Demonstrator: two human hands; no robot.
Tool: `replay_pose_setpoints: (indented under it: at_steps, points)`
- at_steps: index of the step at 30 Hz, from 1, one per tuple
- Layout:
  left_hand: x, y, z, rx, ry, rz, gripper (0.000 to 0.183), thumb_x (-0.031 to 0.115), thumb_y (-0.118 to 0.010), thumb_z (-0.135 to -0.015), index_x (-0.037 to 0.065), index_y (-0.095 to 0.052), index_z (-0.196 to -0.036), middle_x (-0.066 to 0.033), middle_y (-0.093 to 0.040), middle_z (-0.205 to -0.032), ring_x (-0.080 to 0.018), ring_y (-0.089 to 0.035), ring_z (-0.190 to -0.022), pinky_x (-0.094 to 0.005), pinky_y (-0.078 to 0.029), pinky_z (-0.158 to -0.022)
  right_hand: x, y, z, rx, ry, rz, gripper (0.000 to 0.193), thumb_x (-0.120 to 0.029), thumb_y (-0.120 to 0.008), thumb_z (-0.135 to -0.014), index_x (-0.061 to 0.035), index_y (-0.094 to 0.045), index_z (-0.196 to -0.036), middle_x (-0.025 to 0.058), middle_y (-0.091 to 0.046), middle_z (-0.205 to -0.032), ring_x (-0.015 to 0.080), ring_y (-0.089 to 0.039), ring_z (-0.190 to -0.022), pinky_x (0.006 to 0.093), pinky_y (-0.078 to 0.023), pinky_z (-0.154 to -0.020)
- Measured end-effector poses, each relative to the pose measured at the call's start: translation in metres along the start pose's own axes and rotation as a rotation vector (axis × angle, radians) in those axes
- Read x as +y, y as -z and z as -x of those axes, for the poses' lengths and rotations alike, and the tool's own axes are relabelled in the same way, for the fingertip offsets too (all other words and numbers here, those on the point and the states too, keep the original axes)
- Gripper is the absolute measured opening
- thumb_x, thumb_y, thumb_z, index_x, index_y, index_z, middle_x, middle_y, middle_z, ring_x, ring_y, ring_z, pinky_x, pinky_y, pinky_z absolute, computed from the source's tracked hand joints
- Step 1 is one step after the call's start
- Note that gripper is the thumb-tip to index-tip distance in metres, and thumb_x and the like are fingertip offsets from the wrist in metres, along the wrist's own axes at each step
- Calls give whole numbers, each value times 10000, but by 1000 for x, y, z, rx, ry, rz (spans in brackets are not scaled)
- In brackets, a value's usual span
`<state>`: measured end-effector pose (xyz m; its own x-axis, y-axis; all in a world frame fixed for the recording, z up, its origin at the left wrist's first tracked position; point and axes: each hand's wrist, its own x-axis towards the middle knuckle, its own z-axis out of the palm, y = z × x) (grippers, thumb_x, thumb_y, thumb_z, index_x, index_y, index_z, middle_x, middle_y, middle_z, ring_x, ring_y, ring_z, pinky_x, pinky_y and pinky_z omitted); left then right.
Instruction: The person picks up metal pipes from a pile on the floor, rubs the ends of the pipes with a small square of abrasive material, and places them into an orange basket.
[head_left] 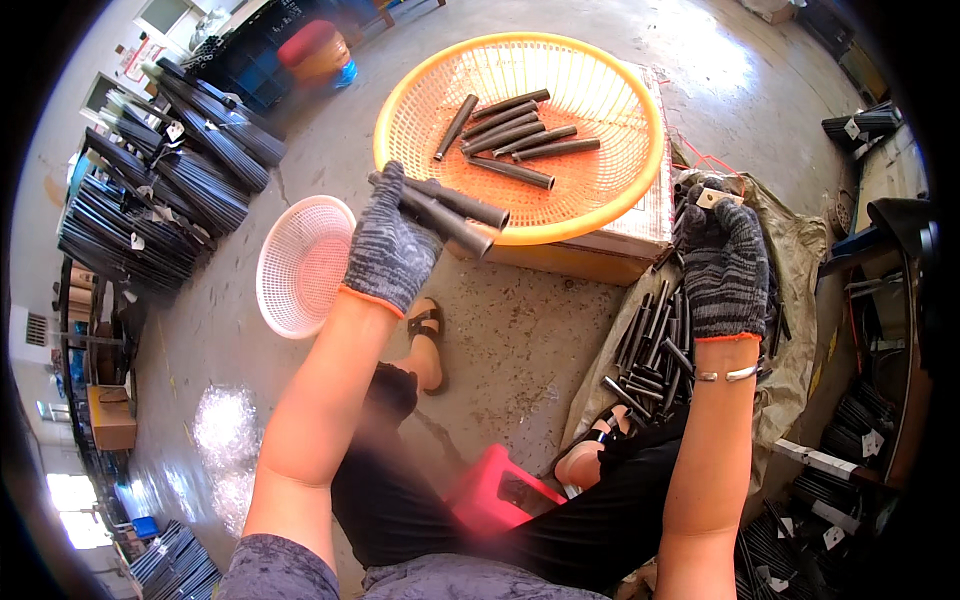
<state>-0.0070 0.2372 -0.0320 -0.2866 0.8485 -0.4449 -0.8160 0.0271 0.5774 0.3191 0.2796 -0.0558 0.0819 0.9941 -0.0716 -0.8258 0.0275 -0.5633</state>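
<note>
My left hand, in a grey knitted glove with an orange cuff, is closed around a couple of short dark metal tubes. Their ends overlap the near left rim of an orange plastic basket, in which several similar tubes lie. On the right, my gloved right hand grips a small tan or metallic block with a hole at its fingertips. Under and beside that hand, a heap of dark tubes rests on a crumpled sheet. The glove covers part of the heap.
A cardboard box supports the orange basket. To its left, a pale pink basket stands on the floor. A pink stool is between my legs. Bundles of long dark tubes lean at the far left; shelving lines the right side.
</note>
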Motion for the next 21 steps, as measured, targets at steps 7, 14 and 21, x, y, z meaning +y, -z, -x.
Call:
replay_pose_setpoints:
  at_steps: [7, 14, 21]
  points:
    - [1, 22, 0, -327, 320, 303, 582, 353, -448, -979, -26, -283, -1390, -211, -293, -1463, -354, -276, -1364, -498, -220, -1142, 2, -6, 7, -80, -33, 70, 126, -11, -581, -864, 12, -623, -980, 143, -655, -1033, 244, -641, -953, 352, -553, -853]
    - [2, 37, -10, -303, -52, -210, 530, 263, -548, -940, -22, -363, -1347, -226, -401, -1386, -322, -403, -1292, -437, -352, -1081, 5, -9, 8, -73, -51, 76, 131, -10, -601, -849, -15, -621, -979, 121, -651, -1023, 229, -637, -937, 339, -545, -831]
    - [6, 27, 6, -399, -268, -1029, 431, 61, -691, -837, -6, -510, -1223, -79, -601, -1064, -144, -573, -998, -263, -487, -885, 0, 7, -6, -55, -101, 84, 138, -38, -586, -882, 7, -607, -1011, 104, -654, -1007, 207, -641, -898, 301, -557, -804]
